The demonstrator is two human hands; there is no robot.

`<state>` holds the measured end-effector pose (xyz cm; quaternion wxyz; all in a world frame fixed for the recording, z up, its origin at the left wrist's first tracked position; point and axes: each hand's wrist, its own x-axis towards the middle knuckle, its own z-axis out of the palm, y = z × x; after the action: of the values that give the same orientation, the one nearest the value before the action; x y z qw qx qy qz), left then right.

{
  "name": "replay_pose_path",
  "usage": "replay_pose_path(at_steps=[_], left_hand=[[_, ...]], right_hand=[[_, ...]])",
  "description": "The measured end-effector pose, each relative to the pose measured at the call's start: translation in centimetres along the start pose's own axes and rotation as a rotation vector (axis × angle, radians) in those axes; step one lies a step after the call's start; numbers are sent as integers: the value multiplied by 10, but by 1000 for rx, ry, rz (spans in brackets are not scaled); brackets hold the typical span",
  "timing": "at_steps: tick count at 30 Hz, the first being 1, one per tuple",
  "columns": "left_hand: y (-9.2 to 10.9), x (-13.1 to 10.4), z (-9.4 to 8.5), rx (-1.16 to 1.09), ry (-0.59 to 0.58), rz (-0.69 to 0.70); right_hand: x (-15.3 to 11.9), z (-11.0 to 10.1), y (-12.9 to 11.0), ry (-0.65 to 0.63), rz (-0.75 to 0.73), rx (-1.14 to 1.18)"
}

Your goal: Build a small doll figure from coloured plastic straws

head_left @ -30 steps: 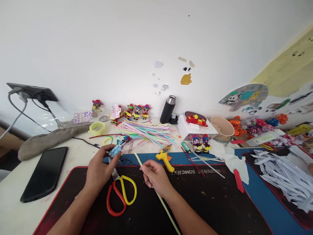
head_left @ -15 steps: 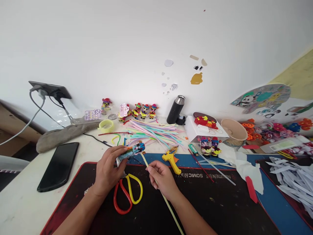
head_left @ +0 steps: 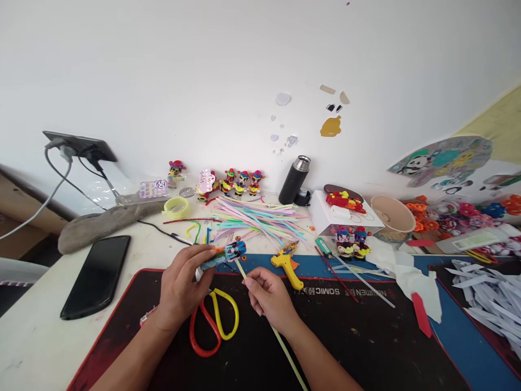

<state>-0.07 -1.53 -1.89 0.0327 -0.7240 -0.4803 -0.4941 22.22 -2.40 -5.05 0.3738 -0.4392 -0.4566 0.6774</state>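
My left hand (head_left: 185,285) is closed around a small blue figurine (head_left: 234,252) with a face and a headdress, lying on its side. Pinched in my right hand (head_left: 266,296) is a long pale yellow pipe cleaner (head_left: 287,350); its upper end reaches the underside of the figurine's head, and whether it is attached I cannot tell. The rest of the strip runs under my right wrist toward the front edge. Below my left hand lie scissors (head_left: 215,336) with one red and one yellow handle, their blades hidden. A yellow glue gun (head_left: 288,266) rests just beyond my right hand.
A pile of pastel pipe cleaners (head_left: 256,220) lies at the back. Several finished figurines (head_left: 243,183) stand along the wall, beside a black thermos (head_left: 293,182). A phone (head_left: 97,277) is at left, a white box (head_left: 345,217) at right, and paper strips (head_left: 488,304) at far right.
The figurine has tilted slightly and shifted a little to the right in my left hand. My right hand keeps its pinch on the pipe cleaner, and the whole view has shifted slightly.
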Motion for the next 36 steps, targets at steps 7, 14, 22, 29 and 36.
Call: replay_pose_path(at_steps=[7,14,22,29,36], left_hand=[[3,-5,9,-145,-43,-366],[7,8,16,-750,-124,-881],[3,12,19,-1214,1,-1261],[8,16,16,-1257,-53,-1259],[9,9,20,-1058,-147,-1032]], right_hand=[[-1,1,-4,3,3,7],[-2,3,-9,3,-2,7],[-3,4,-9,16,9,-20],[-2,4,-10,13,8,-29],[-1,5,-9,13,-16,-13]])
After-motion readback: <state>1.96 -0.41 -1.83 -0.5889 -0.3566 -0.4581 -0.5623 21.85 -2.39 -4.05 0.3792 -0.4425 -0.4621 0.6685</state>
